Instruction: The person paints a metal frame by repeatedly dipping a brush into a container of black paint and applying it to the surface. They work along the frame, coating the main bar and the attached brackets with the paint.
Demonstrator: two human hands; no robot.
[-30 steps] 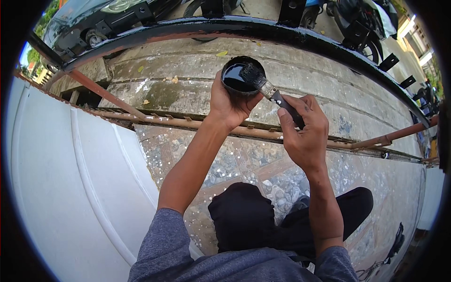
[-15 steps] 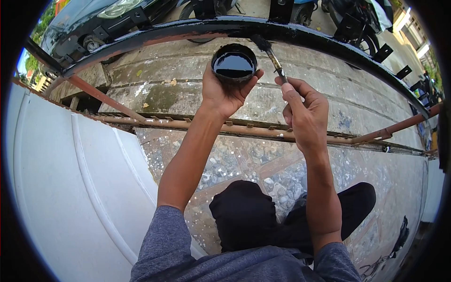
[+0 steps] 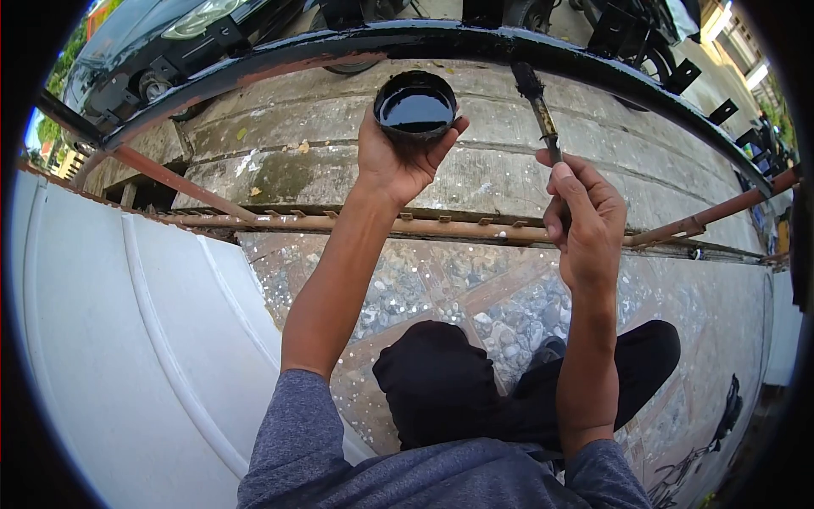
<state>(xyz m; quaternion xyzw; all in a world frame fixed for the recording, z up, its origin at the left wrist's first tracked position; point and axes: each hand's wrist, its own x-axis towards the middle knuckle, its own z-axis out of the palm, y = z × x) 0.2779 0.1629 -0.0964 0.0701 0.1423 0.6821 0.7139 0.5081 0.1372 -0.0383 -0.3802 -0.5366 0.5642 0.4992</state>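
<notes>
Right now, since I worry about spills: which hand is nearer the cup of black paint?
Left. The left hand holds the cup from below; the right hand is apart, lower right, gripping the brush.

Two hands, left hand and right hand, one paint cup, one brush, one black rail

Both arms stretch forward, bare below the elbows. The left hand is raised just under the black rail, palm up, fingers cupping a cup. The right hand, lower and farther from the rail, is fisted around a brush.
</notes>
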